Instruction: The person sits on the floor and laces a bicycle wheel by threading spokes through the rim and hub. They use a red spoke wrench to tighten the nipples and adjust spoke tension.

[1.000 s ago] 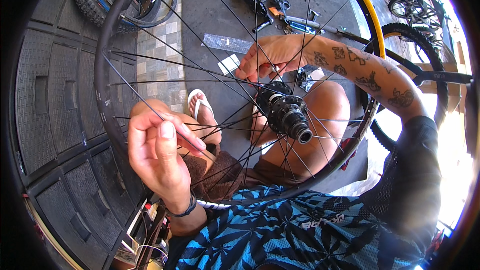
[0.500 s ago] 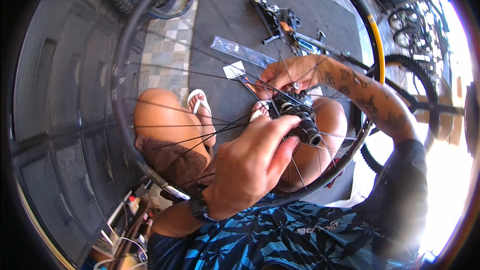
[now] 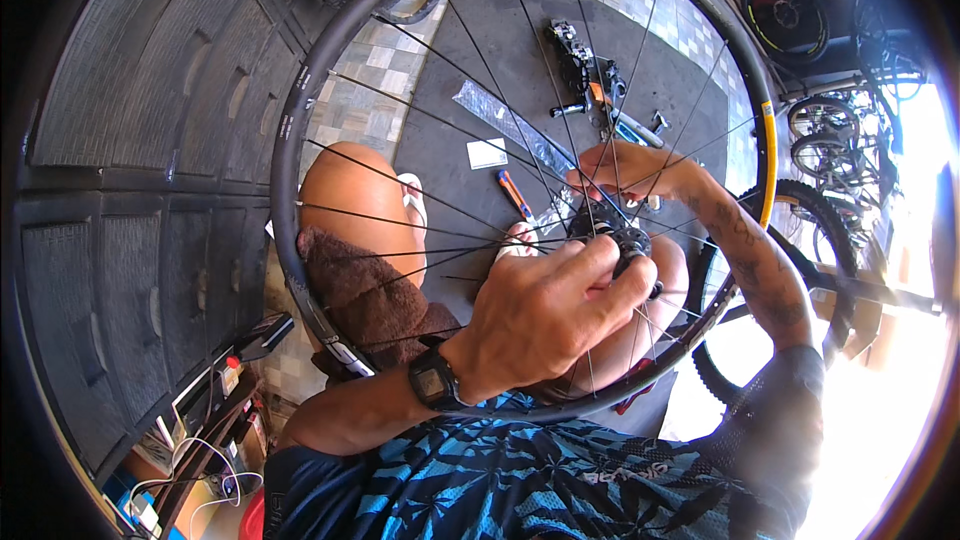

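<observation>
A black-spoked bicycle wheel (image 3: 291, 155) stands tilted in front of me, its dark rim circling both hands and marked with a yellow patch at the right. My left hand (image 3: 545, 310), with a watch on the wrist, closes its thumb and forefinger round the near end of the black wheel hub (image 3: 598, 222). Beyond the spokes, my right hand (image 3: 640, 170) curls its fingers at the hub's far side. Spokes and the hub partly hide those fingertips. A brown towel (image 3: 365, 285) lies over my left thigh, behind the rim.
On the dark floor mat (image 3: 480, 50) lie a clear plastic bag (image 3: 505, 125), a white card (image 3: 487, 153), an orange cutter knife (image 3: 514, 194) and bicycle parts (image 3: 575, 60). Dark panelled doors (image 3: 110, 160) line the left. More bicycles (image 3: 825, 120) stand at the right.
The wheel has tilted and now shows more of its face. My left hand has shifted right and covers more of the hub's near end. My right hand stays at its far side.
</observation>
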Motion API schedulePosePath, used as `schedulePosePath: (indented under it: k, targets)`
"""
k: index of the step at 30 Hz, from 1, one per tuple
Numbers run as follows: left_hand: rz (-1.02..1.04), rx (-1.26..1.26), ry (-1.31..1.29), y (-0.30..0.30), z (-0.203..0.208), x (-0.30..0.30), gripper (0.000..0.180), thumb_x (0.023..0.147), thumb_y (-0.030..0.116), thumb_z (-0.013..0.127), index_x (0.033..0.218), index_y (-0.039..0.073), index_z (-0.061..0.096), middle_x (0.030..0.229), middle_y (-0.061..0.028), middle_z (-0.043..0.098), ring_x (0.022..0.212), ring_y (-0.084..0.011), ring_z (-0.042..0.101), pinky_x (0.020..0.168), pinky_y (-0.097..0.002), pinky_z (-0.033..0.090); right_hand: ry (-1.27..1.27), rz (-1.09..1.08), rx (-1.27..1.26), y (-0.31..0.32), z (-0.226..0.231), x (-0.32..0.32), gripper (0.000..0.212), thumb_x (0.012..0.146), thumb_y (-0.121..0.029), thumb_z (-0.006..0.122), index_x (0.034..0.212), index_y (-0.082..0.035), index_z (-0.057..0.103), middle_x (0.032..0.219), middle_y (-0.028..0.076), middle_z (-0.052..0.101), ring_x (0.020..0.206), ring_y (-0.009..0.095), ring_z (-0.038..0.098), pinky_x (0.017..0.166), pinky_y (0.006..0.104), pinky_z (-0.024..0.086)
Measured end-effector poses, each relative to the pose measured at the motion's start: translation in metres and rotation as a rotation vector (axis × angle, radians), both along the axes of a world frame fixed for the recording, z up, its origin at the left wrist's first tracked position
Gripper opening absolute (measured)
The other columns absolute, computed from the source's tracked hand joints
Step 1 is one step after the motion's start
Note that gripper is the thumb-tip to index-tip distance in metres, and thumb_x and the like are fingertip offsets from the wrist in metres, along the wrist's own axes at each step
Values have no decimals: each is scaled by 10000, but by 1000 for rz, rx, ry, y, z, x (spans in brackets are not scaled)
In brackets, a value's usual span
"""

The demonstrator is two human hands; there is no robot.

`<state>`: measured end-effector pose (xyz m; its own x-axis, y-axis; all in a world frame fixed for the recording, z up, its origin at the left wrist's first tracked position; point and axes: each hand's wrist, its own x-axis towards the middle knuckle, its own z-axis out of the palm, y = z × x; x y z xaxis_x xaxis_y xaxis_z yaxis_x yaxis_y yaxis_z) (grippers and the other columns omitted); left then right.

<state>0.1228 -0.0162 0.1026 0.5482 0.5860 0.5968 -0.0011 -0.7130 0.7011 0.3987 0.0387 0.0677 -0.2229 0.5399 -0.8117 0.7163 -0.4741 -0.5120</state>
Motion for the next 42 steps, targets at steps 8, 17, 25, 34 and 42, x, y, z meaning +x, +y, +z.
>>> schedulePosePath:
  k: [8,17,25,34,42]
  targets:
    - [1,64,-132,-6,17,1,258,857,127,746,1111,83,739,737,-1,485,616,-148,594,491,-295,474,-656,68,809,-77,99,-16,166,914,-214,797,978,-68,752,841,100,702,733,250,694,678,386,543]
    - [-26,122,-286,-22,55,2,243,862,145,760,1095,76,743,750,6,523,611,-133,603,520,-286,492,-192,127,1446,-143,152,-95,271,813,-184,821,1039,-35,811,1015,112,763,753,205,750,589,309,565]
    - [1,-364,-183,1,52,-30,281,1087,152,557,1253,-26,698,1062,-157,741,808,-223,671,724,-348,532,-153,-4,1758,-159,197,-86,235,1018,-276,691,1035,-51,756,839,115,763,587,123,615,509,270,409]
    - [291,-398,54,42,16,-63,256,1093,158,574,1167,-43,716,928,-157,686,812,-245,690,721,-367,513,-130,-829,1121,-30,136,14,332,1047,-332,619,1211,-83,765,967,-32,742,644,12,456,527,208,305]
    - [66,-357,60,64,66,-59,305,1106,238,576,1179,10,765,829,49,506,700,-13,424,606,-223,343,-220,-750,966,-1,67,35,545,977,-568,688,1173,-65,766,932,27,775,725,80,617,609,268,474]
